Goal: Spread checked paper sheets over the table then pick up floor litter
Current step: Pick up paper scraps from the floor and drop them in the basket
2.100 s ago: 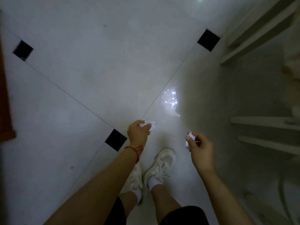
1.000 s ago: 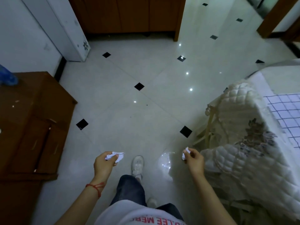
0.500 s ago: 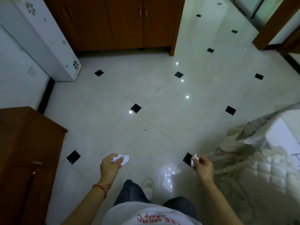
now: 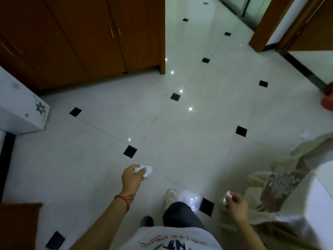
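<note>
Left hand: the left hand (image 4: 132, 179) was clenched around a crumpled paper wad (image 4: 145, 170), held out over the floor (image 4: 180, 141).
Right hand: the right hand (image 4: 236, 204) pinched a smaller paper scrap (image 4: 227, 197) between its fingertips.
Table: the covered table (image 4: 288, 186) stood just to the right of that hand.
Floor litter: one white scrap (image 4: 304, 135) lay on the tiles near the cloth's far edge.
Cupboard: a brown cupboard (image 4: 81, 37) stood far ahead on the left.
</note>
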